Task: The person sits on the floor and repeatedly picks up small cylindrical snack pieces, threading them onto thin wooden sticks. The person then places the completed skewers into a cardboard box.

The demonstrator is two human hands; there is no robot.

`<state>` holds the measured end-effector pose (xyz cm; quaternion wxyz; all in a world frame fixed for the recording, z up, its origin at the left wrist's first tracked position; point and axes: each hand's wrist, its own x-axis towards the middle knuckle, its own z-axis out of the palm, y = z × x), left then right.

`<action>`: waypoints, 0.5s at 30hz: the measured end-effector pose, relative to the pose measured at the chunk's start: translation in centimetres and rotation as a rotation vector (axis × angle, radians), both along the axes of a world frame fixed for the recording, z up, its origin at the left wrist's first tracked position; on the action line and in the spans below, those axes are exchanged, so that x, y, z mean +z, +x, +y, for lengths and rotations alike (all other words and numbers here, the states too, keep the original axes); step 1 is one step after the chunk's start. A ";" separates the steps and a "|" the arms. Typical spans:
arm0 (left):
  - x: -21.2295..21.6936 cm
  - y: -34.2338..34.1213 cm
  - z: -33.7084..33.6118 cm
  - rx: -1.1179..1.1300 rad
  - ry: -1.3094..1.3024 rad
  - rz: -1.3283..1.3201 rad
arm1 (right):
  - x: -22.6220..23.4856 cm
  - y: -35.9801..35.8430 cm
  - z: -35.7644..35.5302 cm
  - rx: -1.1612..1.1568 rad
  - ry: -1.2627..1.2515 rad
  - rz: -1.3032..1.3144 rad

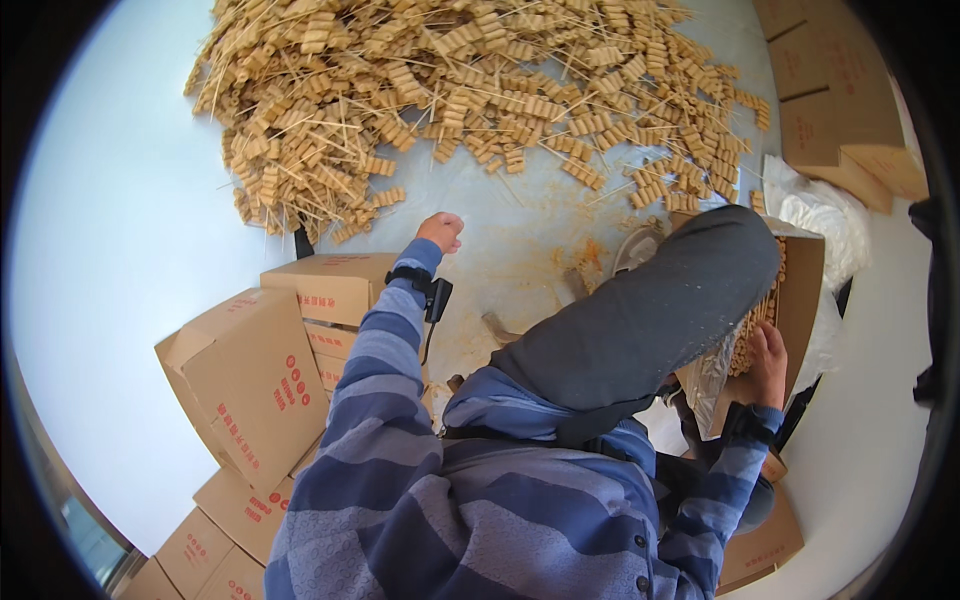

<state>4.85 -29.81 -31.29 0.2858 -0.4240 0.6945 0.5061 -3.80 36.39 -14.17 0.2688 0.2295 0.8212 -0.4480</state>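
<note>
Blocking part of open carton (806,290): bent leg (650,305). Long axis near-to-far; rolls (742,358) inside, round ends upward. Right grip (769,358) at rolls, closure unclear; left grip (441,232) fisted.

Tan rolls (742,358) in open carton (806,275)

The top (490,520) is showing light and dark blue stripes, and the trousers (640,310) are looking dark grey. The ridged pieces (370,100) are looking golden tan. The brown boxes (235,355) are showing red marks (296,380).
</note>
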 end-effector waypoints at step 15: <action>3.7 4.1 -20.7 0.724 -0.778 -0.017 | 4.9 -2.3 -7.1 0.223 0.088 0.111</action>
